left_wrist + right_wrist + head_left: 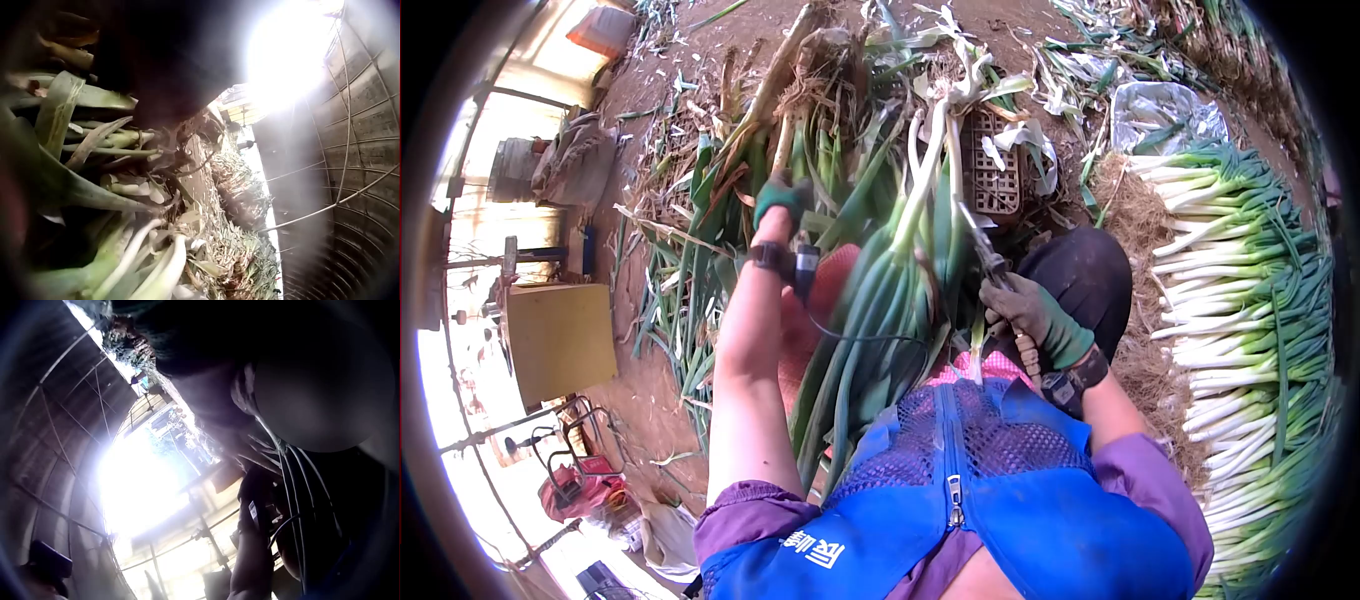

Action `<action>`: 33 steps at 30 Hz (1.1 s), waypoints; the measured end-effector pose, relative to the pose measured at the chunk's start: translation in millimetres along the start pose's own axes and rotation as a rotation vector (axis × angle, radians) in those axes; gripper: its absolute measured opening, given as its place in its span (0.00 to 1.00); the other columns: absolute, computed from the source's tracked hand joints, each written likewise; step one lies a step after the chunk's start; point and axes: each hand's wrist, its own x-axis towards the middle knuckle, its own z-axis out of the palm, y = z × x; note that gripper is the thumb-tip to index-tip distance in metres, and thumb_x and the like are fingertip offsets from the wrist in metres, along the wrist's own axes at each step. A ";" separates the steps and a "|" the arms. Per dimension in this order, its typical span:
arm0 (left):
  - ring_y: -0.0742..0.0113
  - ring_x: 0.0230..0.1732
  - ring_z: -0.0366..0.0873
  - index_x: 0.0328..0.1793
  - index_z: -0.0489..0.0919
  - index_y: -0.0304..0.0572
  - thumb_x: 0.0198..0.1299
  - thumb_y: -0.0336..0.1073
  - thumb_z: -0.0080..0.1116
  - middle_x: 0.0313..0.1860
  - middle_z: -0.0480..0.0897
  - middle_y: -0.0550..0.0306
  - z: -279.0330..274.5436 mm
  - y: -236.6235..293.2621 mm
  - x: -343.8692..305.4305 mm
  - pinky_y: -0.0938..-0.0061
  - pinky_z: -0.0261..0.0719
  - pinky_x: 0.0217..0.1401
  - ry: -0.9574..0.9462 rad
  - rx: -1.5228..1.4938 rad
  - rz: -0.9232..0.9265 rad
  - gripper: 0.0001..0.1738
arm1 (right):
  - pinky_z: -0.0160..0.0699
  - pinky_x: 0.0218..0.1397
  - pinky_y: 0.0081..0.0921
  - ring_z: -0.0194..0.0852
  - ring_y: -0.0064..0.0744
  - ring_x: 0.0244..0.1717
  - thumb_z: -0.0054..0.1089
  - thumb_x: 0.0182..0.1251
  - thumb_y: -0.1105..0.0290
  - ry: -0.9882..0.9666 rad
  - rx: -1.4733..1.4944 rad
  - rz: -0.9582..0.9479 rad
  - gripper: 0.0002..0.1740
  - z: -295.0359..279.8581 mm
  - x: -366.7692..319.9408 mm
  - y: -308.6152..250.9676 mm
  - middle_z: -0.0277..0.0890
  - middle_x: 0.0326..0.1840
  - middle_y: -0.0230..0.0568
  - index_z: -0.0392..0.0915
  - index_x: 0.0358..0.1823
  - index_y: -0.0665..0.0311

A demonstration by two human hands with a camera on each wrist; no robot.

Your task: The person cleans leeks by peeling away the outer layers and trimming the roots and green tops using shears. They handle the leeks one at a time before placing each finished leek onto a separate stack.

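Note:
My left hand, in a green glove, reaches among the uncleaned leeks at the far left of the head view; a pale leek stalk rises right at its fingers. The hand is blurred and I cannot tell whether it grips that stalk. My right hand, in a grey-green glove, holds a slim metal tool with a thin nozzle-like tip, resembling an air blow gun. Long green leeks lie across the lap between both arms, white bases and roots pointing away. The left wrist view shows leek stems close by.
Cleaned white leeks form a long row on the right. A perforated plastic crate stands beyond the right knee. Peeled skins and leaf scraps litter the soil. A yellow board stands at the left. A thin cable runs from the left wrist.

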 end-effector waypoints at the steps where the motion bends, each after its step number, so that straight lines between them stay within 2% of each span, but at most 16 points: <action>1: 0.46 0.55 0.83 0.61 0.78 0.41 0.54 0.50 0.64 0.51 0.85 0.38 -9.9 -1.4 12.8 0.60 0.79 0.57 -0.015 0.109 -0.047 0.31 | 0.75 0.33 0.19 0.71 0.18 0.28 0.62 0.70 0.57 0.031 0.058 0.003 0.16 -0.4 5.3 3.5 0.72 0.31 0.30 0.74 0.45 0.61; 5: 0.40 0.59 0.80 0.63 0.74 0.41 0.55 0.46 0.59 0.56 0.82 0.34 -11.7 -2.6 44.2 0.55 0.77 0.62 0.006 0.251 -0.151 0.30 | 0.75 0.33 0.19 0.70 0.18 0.28 0.61 0.71 0.58 0.129 -0.058 -0.082 0.14 -2.6 31.3 11.4 0.71 0.31 0.29 0.74 0.45 0.60; 9: 0.38 0.62 0.77 0.68 0.70 0.42 0.59 0.46 0.56 0.61 0.80 0.34 3.3 -22.6 62.5 0.55 0.75 0.66 -0.181 0.297 -0.245 0.31 | 0.75 0.32 0.22 0.72 0.19 0.28 0.63 0.68 0.55 0.193 -0.347 -0.082 0.19 -1.4 38.0 16.9 0.71 0.31 0.29 0.73 0.46 0.64; 11: 0.38 0.61 0.78 0.66 0.72 0.43 0.59 0.46 0.57 0.60 0.80 0.36 7.0 -26.4 57.6 0.54 0.76 0.65 -0.084 0.439 -0.211 0.29 | 0.75 0.32 0.23 0.73 0.20 0.29 0.64 0.67 0.55 0.199 -0.341 -0.069 0.21 0.6 40.0 13.6 0.70 0.31 0.29 0.73 0.47 0.66; 15: 0.38 0.56 0.81 0.61 0.76 0.44 0.60 0.46 0.58 0.53 0.83 0.36 -23.4 -41.2 37.4 0.53 0.78 0.59 -0.129 0.300 -0.091 0.25 | 0.75 0.32 0.23 0.73 0.20 0.29 0.64 0.68 0.55 0.208 -0.334 -0.094 0.21 3.2 42.2 17.3 0.71 0.31 0.28 0.74 0.48 0.65; 18: 0.66 0.38 0.78 0.50 0.77 0.42 0.63 0.36 0.58 0.36 0.82 0.53 -72.3 -70.7 16.9 0.68 0.77 0.41 0.085 -0.109 0.050 0.12 | 0.75 0.33 0.22 0.73 0.20 0.29 0.64 0.68 0.55 0.175 -0.288 -0.103 0.20 6.3 37.7 10.0 0.71 0.31 0.28 0.74 0.49 0.65; 20: 0.69 0.36 0.74 0.49 0.77 0.38 0.64 0.39 0.62 0.33 0.79 0.58 -122.8 -99.5 14.9 0.70 0.76 0.39 0.173 -0.127 0.052 0.14 | 0.74 0.32 0.21 0.72 0.19 0.28 0.64 0.68 0.56 0.155 -0.271 -0.121 0.19 7.5 34.6 9.1 0.70 0.30 0.26 0.74 0.46 0.64; 21: 0.68 0.33 0.72 0.49 0.77 0.39 0.65 0.39 0.61 0.32 0.78 0.59 -157.9 -80.0 -5.0 0.69 0.76 0.38 0.222 -0.118 0.088 0.13 | 0.74 0.31 0.21 0.71 0.19 0.27 0.64 0.68 0.56 0.146 -0.277 -0.129 0.18 5.9 34.7 13.1 0.69 0.29 0.26 0.74 0.46 0.63; 23: 0.68 0.36 0.76 0.49 0.76 0.39 0.65 0.35 0.60 0.35 0.81 0.58 -228.6 -57.1 -24.4 0.69 0.77 0.40 0.282 0.103 0.053 0.11 | 0.73 0.30 0.20 0.70 0.18 0.26 0.65 0.67 0.57 0.133 -0.289 -0.144 0.17 2.2 37.9 22.3 0.68 0.28 0.25 0.74 0.44 0.62; 24: 0.62 0.33 0.78 0.50 0.76 0.39 0.65 0.38 0.58 0.34 0.83 0.51 -267.2 -80.2 -14.8 0.65 0.79 0.40 0.257 0.025 0.188 0.13 | 0.72 0.29 0.20 0.68 0.17 0.25 0.64 0.68 0.58 0.124 -0.292 -0.161 0.16 4.4 33.3 18.2 0.67 0.27 0.24 0.73 0.42 0.61; 25: 0.60 0.36 0.80 0.53 0.76 0.37 0.64 0.38 0.58 0.36 0.82 0.48 -290.6 -26.7 -43.0 0.66 0.79 0.43 0.242 -0.164 0.222 0.15 | 0.72 0.29 0.20 0.68 0.17 0.25 0.64 0.68 0.57 0.116 -0.278 -0.154 0.16 4.0 32.6 20.9 0.67 0.27 0.24 0.73 0.43 0.62; 26: 0.58 0.39 0.80 0.53 0.75 0.35 0.64 0.41 0.56 0.39 0.82 0.45 -320.2 4.0 -49.6 0.64 0.78 0.45 0.252 0.081 0.204 0.18 | 0.72 0.29 0.20 0.68 0.17 0.25 0.64 0.68 0.57 0.109 -0.265 -0.150 0.16 2.9 33.4 24.8 0.67 0.27 0.24 0.74 0.43 0.62; 28: 0.56 0.41 0.81 0.55 0.76 0.33 0.66 0.50 0.53 0.41 0.82 0.44 -349.4 83.5 -70.4 0.59 0.76 0.47 0.228 0.183 0.093 0.25 | 0.72 0.29 0.19 0.68 0.16 0.25 0.64 0.69 0.57 0.134 -0.307 -0.174 0.17 4.7 27.2 24.7 0.68 0.27 0.24 0.74 0.43 0.63; 29: 0.59 0.42 0.80 0.59 0.76 0.34 0.67 0.50 0.54 0.42 0.82 0.47 -353.8 128.6 -84.4 0.63 0.75 0.50 0.201 0.298 0.147 0.26 | 0.72 0.29 0.19 0.68 0.16 0.26 0.64 0.69 0.56 0.127 -0.301 -0.174 0.17 4.8 25.4 25.5 0.68 0.27 0.24 0.74 0.43 0.64; 30: 0.69 0.43 0.76 0.56 0.79 0.39 0.69 0.49 0.56 0.40 0.81 0.58 -346.8 167.9 -100.2 0.71 0.73 0.48 0.203 0.284 0.203 0.21 | 0.72 0.29 0.19 0.68 0.16 0.26 0.64 0.69 0.56 0.121 -0.296 -0.176 0.17 4.6 24.9 26.7 0.68 0.27 0.24 0.74 0.43 0.64; 33: 0.64 0.54 0.77 0.64 0.77 0.38 0.62 0.55 0.63 0.50 0.83 0.53 -329.8 233.2 -93.1 0.68 0.71 0.60 0.006 0.219 0.385 0.32 | 0.71 0.28 0.18 0.68 0.16 0.25 0.63 0.69 0.56 0.116 -0.287 -0.198 0.18 5.5 19.5 25.2 0.69 0.27 0.25 0.75 0.43 0.64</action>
